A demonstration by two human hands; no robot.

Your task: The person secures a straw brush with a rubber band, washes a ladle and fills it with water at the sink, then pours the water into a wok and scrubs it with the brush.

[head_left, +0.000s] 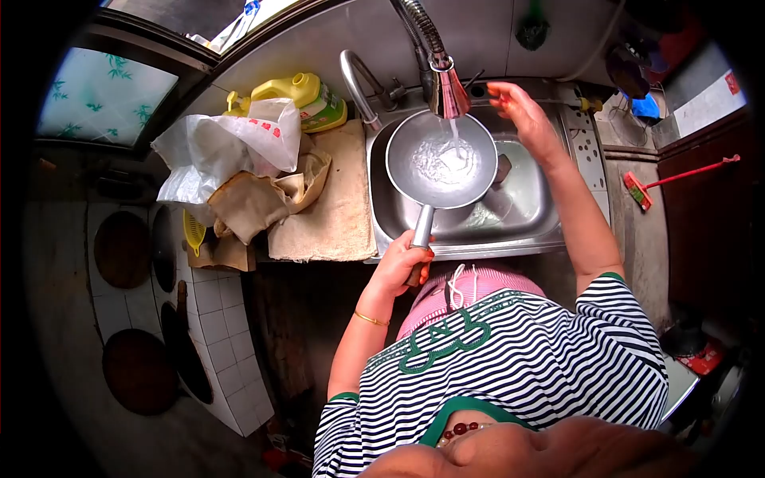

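Note:
My left hand (401, 264) is wrapped round the handle of a metal frying pan (406, 171), which I hold over the sink (526, 231). Water runs from the pull-down faucet (449, 92) into the pan and ripples across its bottom. My right hand (522, 115) is raised at the right of the faucet, fingers apart, with nothing in it. Below it, a dark object (503, 168) lies in the sink, partly hidden by the pan's rim; I cannot make out what it is.
A second curved faucet (355, 72) stands left of the first. On the left counter lie a tan cloth (335, 215), a white plastic bag (215, 151) and a yellow jug (299, 92). A red-handled brush (637, 191) rests at the right. Round dark lids (139, 370) sit far left.

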